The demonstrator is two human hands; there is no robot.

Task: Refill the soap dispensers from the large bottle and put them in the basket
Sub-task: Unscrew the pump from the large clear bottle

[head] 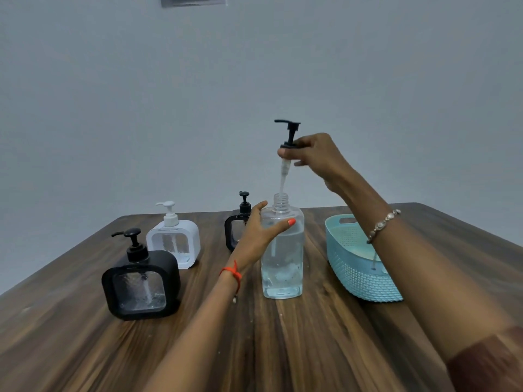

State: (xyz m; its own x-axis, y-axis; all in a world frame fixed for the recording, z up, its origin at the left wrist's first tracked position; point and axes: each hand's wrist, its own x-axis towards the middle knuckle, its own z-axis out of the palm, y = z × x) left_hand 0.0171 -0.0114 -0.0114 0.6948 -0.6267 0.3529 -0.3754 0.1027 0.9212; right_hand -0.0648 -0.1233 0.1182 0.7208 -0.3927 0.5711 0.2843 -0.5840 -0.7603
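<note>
Uncapping step: your right hand (pixel 314 154) fingers (pixel 285 153) pinch the black plastic pump head (pixel 289 131), tube in the tall clear plastic bottle (pixel 282 258) your left hand (pixel 259 232) grips on the wooden surface (pixel 311 340); next probably calls for lifting clear, then pouring.

1. I am in a plain indoor room; whether it is a home or an office, I cannot tell.
2. Before me is a dark wood-grain table (pixel 325 349).
3. Behind it stands a bare grey-blue wall (pixel 113 94), with a grey sheet (pixel 194 0) at 12 o'clock.
</note>
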